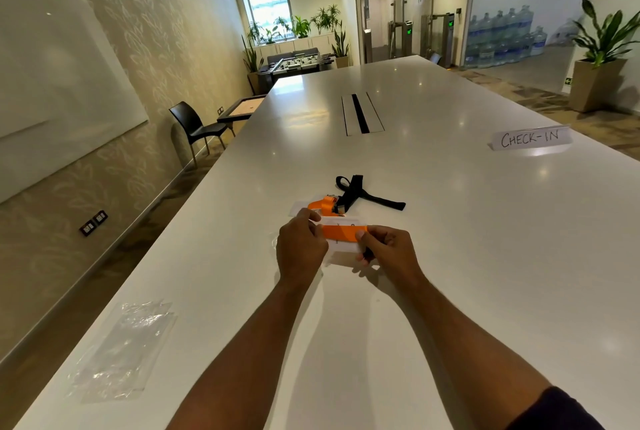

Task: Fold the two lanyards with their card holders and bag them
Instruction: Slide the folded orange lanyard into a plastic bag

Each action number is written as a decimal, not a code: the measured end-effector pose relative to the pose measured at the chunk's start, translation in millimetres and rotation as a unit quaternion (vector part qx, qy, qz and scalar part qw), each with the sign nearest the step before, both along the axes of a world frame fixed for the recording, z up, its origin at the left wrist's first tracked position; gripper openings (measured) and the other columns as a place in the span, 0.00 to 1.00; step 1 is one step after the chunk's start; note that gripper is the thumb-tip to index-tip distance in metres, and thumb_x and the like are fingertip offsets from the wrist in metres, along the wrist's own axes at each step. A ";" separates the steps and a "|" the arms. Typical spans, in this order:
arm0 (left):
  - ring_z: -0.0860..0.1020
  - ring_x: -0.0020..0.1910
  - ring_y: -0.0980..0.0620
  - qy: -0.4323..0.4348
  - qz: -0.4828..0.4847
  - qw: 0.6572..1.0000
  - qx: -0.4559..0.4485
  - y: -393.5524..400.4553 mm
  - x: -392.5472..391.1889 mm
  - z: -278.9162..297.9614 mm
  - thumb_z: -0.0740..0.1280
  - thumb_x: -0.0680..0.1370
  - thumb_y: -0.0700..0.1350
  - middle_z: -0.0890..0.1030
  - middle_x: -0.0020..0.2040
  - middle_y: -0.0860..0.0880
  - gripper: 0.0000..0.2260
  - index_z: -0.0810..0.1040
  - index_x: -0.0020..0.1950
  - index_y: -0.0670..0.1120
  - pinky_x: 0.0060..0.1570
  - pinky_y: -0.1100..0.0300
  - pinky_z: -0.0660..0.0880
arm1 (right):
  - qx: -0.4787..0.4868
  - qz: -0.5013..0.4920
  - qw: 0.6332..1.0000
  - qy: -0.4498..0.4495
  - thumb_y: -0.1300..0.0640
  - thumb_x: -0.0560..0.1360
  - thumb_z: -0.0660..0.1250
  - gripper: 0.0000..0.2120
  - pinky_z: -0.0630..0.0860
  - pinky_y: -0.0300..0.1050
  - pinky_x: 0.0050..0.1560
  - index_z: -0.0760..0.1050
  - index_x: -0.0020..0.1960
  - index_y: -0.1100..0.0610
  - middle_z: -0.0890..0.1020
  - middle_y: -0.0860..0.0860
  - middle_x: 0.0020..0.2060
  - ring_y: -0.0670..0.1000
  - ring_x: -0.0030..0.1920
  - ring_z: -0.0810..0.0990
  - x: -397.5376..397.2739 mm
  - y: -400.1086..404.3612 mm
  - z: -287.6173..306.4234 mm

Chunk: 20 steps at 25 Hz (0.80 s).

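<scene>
I see both hands working over the white desk (450, 256), close together. My left hand (300, 249) has its fingers (313, 222) curled in and pinched on the left end of a card holder (341, 248), with the orange lanyard (341, 233) folded flat across the holder's top. My right hand (389, 249) closes on the right end, thumb pressing the orange strap down onto the holder and the other fingers tucked beneath; a small dark piece shows under them, and I cannot tell what it is. The holder looks lifted just off the desk, with a shadow under it.

Just beyond my hands lies a second card holder (300, 208), mostly hidden behind the left hand, with more orange strap (323, 206) bunched on it. Touching that bunch, a black lanyard (360, 194) lies loose and unfolded on the desk.

Well apart, near the left edge of the desk, clear plastic bags (121, 350) lie flat; I see nothing inside them. A handwritten "CHECK-IN" sign (530, 138) stands far to the right.
</scene>
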<state>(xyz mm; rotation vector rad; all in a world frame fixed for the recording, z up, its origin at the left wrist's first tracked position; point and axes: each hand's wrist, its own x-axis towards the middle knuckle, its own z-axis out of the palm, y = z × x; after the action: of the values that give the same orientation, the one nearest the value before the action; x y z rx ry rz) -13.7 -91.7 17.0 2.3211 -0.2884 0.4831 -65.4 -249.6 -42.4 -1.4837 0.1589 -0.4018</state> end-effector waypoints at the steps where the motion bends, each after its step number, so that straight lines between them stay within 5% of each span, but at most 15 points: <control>1: 0.84 0.49 0.46 0.000 0.003 1.000 -0.002 1.1 1.4 0.0 0.69 0.78 0.40 0.86 0.49 0.46 0.08 0.80 0.56 0.47 0.51 0.51 0.82 | 0.004 -0.001 1.000 0.002 0.52 0.80 0.70 0.11 0.81 0.51 0.32 0.84 0.56 0.59 0.85 0.59 0.34 0.67 0.32 0.84 0.1 -0.2 -0.3; 5: 0.84 0.49 0.48 -0.006 -0.029 1.000 -0.005 0.0 3.2 -2.0 0.70 0.79 0.41 0.86 0.51 0.47 0.09 0.81 0.58 0.47 0.53 0.54 0.82 | -0.011 0.011 1.000 0.005 0.52 0.79 0.71 0.14 0.81 0.50 0.32 0.83 0.58 0.60 0.86 0.58 0.36 0.65 0.32 0.85 2.4 -1.1 -0.1; 9: 0.81 0.44 0.55 0.001 -0.092 0.996 0.007 -12.4 -0.9 -8.2 0.70 0.78 0.41 0.85 0.49 0.49 0.09 0.81 0.57 0.50 0.45 0.63 0.79 | -0.036 0.010 0.999 -0.018 0.54 0.80 0.70 0.13 0.83 0.52 0.37 0.84 0.58 0.61 0.87 0.58 0.40 0.61 0.36 0.86 3.9 -0.6 0.9; 14: 0.81 0.46 0.52 0.091 -0.154 0.982 -0.061 -27.4 -4.1 -6.0 0.70 0.77 0.38 0.81 0.46 0.52 0.16 0.76 0.61 0.54 0.47 0.56 0.81 | 0.050 0.053 0.995 -0.075 0.63 0.81 0.66 0.09 0.79 0.36 0.42 0.84 0.55 0.63 0.88 0.52 0.41 0.48 0.41 0.86 0.9 3.6 5.5; 20: 0.78 0.47 0.53 0.120 -0.188 0.971 -0.089 -32.4 -3.0 0.8 0.68 0.77 0.33 0.78 0.47 0.49 0.19 0.74 0.64 0.50 0.49 0.61 0.76 | 0.043 0.061 0.995 -0.066 0.67 0.81 0.63 0.10 0.81 0.39 0.45 0.83 0.57 0.62 0.86 0.57 0.43 0.49 0.44 0.86 0.2 5.8 7.4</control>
<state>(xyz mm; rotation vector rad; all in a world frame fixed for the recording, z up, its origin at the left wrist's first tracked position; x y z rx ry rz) -16.7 -124.1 17.7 2.0575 -0.5299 0.0365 -65.2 -243.7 -35.0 -1.3687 -0.0197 -0.3886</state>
